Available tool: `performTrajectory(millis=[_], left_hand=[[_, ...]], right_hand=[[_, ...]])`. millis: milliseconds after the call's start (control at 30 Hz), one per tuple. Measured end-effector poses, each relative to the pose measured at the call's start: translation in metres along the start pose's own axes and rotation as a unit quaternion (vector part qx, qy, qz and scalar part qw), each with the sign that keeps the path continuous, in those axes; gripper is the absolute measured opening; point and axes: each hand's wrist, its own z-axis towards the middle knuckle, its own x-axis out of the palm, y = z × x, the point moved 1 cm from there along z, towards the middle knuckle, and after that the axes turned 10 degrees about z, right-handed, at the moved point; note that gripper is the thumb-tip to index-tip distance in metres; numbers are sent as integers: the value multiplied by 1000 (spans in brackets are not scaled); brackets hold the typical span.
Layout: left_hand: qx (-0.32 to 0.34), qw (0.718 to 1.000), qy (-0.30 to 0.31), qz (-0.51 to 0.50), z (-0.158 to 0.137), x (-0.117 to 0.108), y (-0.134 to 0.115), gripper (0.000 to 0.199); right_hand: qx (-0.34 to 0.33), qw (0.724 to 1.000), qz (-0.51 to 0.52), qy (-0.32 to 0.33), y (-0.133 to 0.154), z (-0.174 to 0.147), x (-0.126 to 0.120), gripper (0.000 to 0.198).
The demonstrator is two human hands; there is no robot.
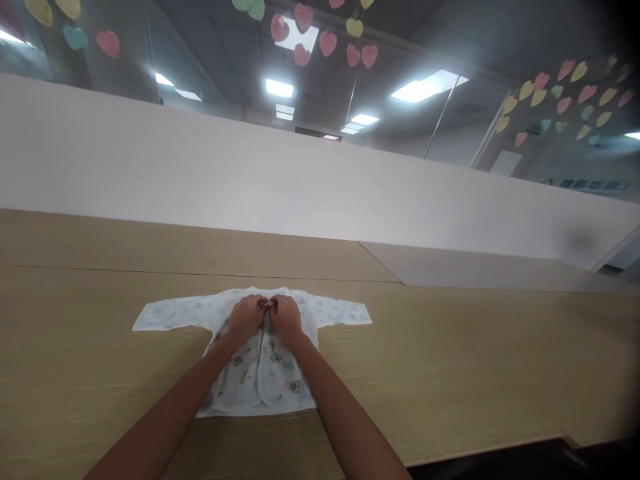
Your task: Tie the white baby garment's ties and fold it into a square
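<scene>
A small white baby shirt with a printed pattern lies spread out, its sleeves stretched to both sides. Its front opening runs down the middle. My left hand pinches the cloth at the top of that opening, just below the neckline. Close beside it, almost touching, my right hand pinches the other edge of the front. Fingertips hide the exact spot where the two edges meet, and I cannot make out the fastening there. Below the hands the front edges lie against each other, curving apart at the hem.
The shirt rests on a wide tan table with seams between its boards. Behind it stands a low white wall. Above this is glass with paper hearts on it. The table's front edge shows at lower right.
</scene>
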Motion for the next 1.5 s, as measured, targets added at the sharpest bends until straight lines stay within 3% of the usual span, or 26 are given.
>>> performTrajectory(millis=[200, 600, 867, 1067, 1167, 1333, 1500], left_hand=[[-36, 999, 9, -22, -1, 0, -1, 24], [18, 997, -22, -69, -1, 1, 0, 21], [35, 995, -30, -94, 1, 2, 0, 25], [18, 992, -19, -122, -7, -6, -1, 29], [16, 991, 26, -129, -19, -14, 1, 40], [13, 984, 92, -154, -35, -25, -1, 47], [8, 985, 91, -144, -40, -25, -10, 41]], right_hand=[[-16, 999, 28, -31, -3, 1, 5, 18], [3, 997, 34, -67, -7, 2, 9, 16], [-12, 988, 136, -77, -2, -2, 5, 22], [43, 978, 186, -86, -1, -2, 0, 26], [60, 979, 186, -54, 0, -6, -8, 26], [4, 979, 199, 34, 1, -19, -21, 22], [-33, 979, 195, 47, 1, -27, -22, 25]])
